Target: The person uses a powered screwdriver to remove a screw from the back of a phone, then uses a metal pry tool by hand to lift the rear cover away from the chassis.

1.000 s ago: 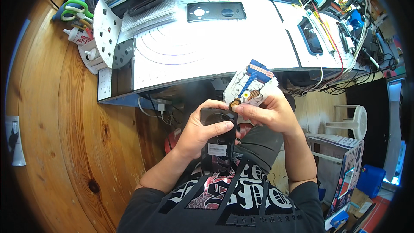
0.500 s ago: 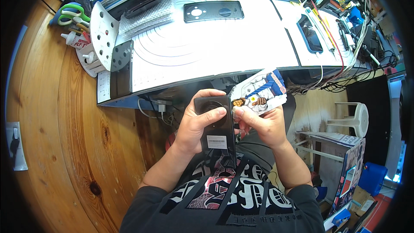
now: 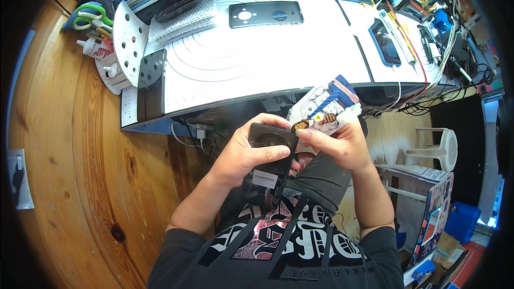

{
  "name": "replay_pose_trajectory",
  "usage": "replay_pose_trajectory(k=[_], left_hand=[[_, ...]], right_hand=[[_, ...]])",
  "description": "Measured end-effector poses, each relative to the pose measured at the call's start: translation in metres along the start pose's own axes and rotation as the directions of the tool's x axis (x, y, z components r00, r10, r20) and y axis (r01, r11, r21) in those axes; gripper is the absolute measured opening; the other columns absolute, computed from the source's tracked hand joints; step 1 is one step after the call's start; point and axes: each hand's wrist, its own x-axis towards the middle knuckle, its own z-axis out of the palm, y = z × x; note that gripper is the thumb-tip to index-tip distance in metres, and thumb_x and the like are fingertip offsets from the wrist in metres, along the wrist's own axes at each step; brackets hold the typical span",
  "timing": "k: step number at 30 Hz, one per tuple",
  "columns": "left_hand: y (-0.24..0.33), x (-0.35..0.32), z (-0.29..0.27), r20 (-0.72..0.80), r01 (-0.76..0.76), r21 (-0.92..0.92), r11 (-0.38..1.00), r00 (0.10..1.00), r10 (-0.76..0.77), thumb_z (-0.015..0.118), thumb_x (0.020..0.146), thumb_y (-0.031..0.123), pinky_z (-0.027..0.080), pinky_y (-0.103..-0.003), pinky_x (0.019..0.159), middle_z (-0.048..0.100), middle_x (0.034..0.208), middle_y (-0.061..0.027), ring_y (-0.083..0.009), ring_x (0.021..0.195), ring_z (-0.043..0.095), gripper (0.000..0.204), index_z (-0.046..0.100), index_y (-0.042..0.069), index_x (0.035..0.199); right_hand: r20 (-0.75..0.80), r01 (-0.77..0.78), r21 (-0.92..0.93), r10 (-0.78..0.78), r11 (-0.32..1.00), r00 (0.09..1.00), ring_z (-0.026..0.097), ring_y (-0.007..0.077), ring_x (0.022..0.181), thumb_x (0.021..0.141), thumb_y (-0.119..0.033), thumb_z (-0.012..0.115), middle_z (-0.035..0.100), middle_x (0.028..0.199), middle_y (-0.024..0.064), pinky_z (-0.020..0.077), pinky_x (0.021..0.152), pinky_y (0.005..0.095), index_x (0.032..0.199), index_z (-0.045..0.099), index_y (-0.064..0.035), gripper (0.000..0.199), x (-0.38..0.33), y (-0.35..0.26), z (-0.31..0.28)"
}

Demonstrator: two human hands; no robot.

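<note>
From the head camera I look down past my chest to both hands, held close together in front of my torso and below the near edge of the white desk (image 3: 278, 59).

Containers first: at the desk's left end a white perforated holder (image 3: 128, 37) stands with green-handled scissors (image 3: 88, 16) and a small white tube beside it; I cannot make out what else sits in it. A white plastic chair (image 3: 436, 147) and a printed cardboard box (image 3: 433, 219) stand on the floor to my right.

My left hand (image 3: 243, 155) is wrapped around a black flat device (image 3: 270, 152), thumb laid across its face and fingers behind it, so the hand is closed firmly on it. The device stands roughly upright, its top edge touching the right hand's fingertips, a white label low on its face.

My right hand (image 3: 342, 144) pinches a small colourful printed packet (image 3: 326, 109) between thumb and fingers; the packet sticks up and tilts to the right, just above the device.

Both forearms rise from the lower edge, elbows bent, wrists angled inward so the hands meet.

On the desk, well apart from the hands, lie a black plate with round holes (image 3: 265, 14) and a dark phone (image 3: 385, 43).
</note>
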Motion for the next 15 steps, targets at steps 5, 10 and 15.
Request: replay_pose_trajectory(k=[5, 10, 15], left_hand=[[0.012, 0.0, 0.0, 0.033, 0.089, 0.074, 0.993, 0.995, -0.091, 0.075, 0.085, -0.001, 0.063, -0.041, 0.077, 0.073, 0.102, -0.0202, -0.028, 0.086, 0.075, 0.053, 0.046, 0.005, 0.129], [0.017, 0.004, -0.005, 0.077, 0.119, 0.152, 0.981, 0.988, -0.132, 0.077, 0.083, -0.002, 0.062, -0.04, 0.077, 0.073, 0.101, -0.0194, -0.0258, 0.086, 0.075, 0.057, 0.044, 0.003, 0.13], [0.021, 0.005, 0.0, 0.126, 0.163, 0.173, 0.971, 0.974, -0.186, 0.077, 0.086, 0.0, 0.061, -0.035, 0.077, 0.072, 0.1, -0.0153, -0.0208, 0.085, 0.073, 0.049, 0.049, 0.0, 0.125]], right_hand=[[0.132, 0.064, -0.17, -0.042, 0.983, 0.99, 0.065, 0.004, 0.07, 0.092, -0.009, 0.073, 0.072, 0.089, 0.0019, 0.0493, 0.049, 0.0187, 0.106, 0.072, -0.0003, 0.017, 0.011, -0.003, -0.013], [0.144, 0.072, -0.176, -0.047, 0.982, 0.988, 0.065, 0.0038, 0.07, 0.092, -0.009, 0.074, 0.073, 0.091, 0.0012, 0.0501, 0.05, 0.0194, 0.106, 0.073, -0.0005, 0.016, 0.012, -0.004, -0.015], [0.178, 0.288, -0.26, -0.248, 0.922, 0.952, 0.066, 0.0045, 0.073, 0.091, -0.009, 0.074, 0.074, 0.091, 0.0015, 0.0513, 0.053, 0.0213, 0.104, 0.074, -0.0005, 0.015, 0.02, 0.008, -0.017]])
